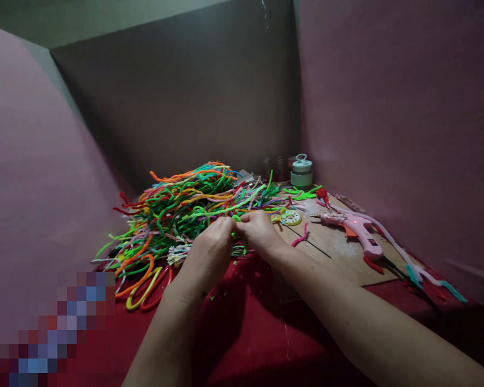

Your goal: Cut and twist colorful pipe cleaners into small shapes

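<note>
- Between the two hands, above the front edge of the heap, sits a short bright green fuzzy strip (pixel 236 218); the left hand (pixel 213 243) and right hand (pixel 258 231) meet there, each grip pinching it, though the fingers hide most of it.
- So small a piece could slip or bend out of shape if one grip pulls harder than the other.
- Just behind the hands lies a tangled heap of multicoloured fuzzy pipe cleaners (pixel 193 196); if dropped there, the green strip would be hard to pick out among similar greens, and a knuckle could snag loose ends.
- On the tan wooden board (pixel 342 269), a pink glue gun with an orange trigger (pixel 357 228) points its metal nozzle leftward, towards a round yellow-and-white disc (pixel 291 217). If hot, which I cannot tell, it could burn a straying right hand.
- A sweep of the right forearm might catch the gun's black cord (pixel 397 269) and tug it round.
- A thin dark rod (pixel 312 244) near the right wrist could be knocked away.
- Tiny green scraps (pixel 220 295) on the counter's dark red cloth (pixel 242 328) could cling to the fuzzy fibres.
</note>
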`<state>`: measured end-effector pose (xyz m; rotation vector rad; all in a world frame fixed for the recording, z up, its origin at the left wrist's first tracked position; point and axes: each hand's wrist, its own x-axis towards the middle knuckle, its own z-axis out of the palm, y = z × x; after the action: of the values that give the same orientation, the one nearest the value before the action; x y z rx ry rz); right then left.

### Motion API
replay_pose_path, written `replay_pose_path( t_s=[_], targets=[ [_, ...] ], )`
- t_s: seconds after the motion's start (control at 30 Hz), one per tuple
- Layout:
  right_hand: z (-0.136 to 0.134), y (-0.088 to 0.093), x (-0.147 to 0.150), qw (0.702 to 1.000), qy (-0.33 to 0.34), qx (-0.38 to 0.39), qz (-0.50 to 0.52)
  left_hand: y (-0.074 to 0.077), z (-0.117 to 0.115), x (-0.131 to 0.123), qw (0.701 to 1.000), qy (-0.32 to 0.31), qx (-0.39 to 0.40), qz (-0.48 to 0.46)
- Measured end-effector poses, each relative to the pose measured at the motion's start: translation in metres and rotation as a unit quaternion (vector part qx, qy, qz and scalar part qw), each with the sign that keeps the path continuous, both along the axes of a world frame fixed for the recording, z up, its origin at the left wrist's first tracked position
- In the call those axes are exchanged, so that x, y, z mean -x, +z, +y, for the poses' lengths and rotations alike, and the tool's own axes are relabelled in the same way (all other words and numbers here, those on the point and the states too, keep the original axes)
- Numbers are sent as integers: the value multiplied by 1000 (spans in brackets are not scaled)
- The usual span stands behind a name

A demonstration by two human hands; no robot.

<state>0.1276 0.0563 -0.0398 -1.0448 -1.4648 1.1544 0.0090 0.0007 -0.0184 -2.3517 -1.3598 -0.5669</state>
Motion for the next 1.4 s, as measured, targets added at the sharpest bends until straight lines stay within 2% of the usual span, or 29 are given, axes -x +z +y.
replay_pose_path(
  t_s=[0.13,0.2,0.23,0.27,0.3,0.37,0.43,0.5,0.57,0.63,0.67,0.73,0.87,1.07,1.17,1.4],
  targets=[
    [-1,2,-1,997,20,35,59,1,-2,-8,1000,-2,-5,-29],
    [-1,5,-2,993,46,49,99,3,-2,-8,992,-11,13,-128],
    [-2,6,-3,989,63,54,124,5,-1,-6,978,-15,35,-206],
    [-2,8,-4,984,79,57,151,7,0,-4,953,-18,69,-296],
    [-2,10,-5,978,93,57,177,9,1,-2,914,-25,113,-388],
    [-3,13,-7,969,113,50,215,12,4,3,811,-49,204,-546],
    [-5,14,-8,965,120,43,230,14,6,7,716,-66,264,-642],
    [-7,16,-8,964,123,42,231,13,9,9,662,-68,303,-683],
    [-9,17,-8,964,126,39,229,12,9,9,640,-64,333,-689],
    [-11,17,-8,966,128,31,220,12,8,7,643,-57,344,-682],
    [-11,17,-9,969,129,26,211,12,7,5,653,-50,338,-675],
    [-10,17,-9,973,124,20,193,12,5,-1,697,-34,296,-652],
    [-7,16,-8,976,101,8,191,11,-2,-15,820,7,146,-553],
    [-9,17,-6,974,107,-18,197,4,-4,-17,899,7,15,-437],
    [-10,17,-7,965,140,-10,222,2,-2,-14,924,13,-34,-381],
    [-8,15,-9,950,200,37,238,1,3,-7,918,5,1,-397]
  ],
)
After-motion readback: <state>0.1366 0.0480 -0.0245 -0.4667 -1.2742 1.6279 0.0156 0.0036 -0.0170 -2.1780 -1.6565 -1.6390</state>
